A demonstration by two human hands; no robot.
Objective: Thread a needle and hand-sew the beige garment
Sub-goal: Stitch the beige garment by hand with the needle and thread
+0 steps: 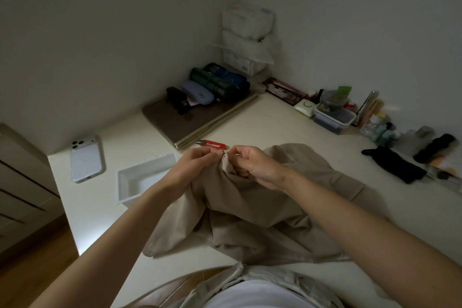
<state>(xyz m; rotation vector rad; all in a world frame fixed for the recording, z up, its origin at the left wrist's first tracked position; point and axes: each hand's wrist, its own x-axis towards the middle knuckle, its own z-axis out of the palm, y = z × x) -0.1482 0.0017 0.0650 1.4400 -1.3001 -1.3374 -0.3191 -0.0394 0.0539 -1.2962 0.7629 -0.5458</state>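
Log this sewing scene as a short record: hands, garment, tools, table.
left hand: pinches a gathered fold of the garment
right hand: pinches the same fold, opposite side
garment: beige, bunched on the table
snips: red, on table behind the hands
tray: white, left of garment
phone: face down, far left
needle: too small to tell

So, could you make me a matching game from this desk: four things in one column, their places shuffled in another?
Things: 1 phone; 2 red snips; 3 glasses case; 4 beige garment.
Places: A on the brown board; B pinched by the left hand and right hand; C far left, lenses up; D just beyond the hands.
Pairs: 1-C, 2-D, 3-A, 4-B.
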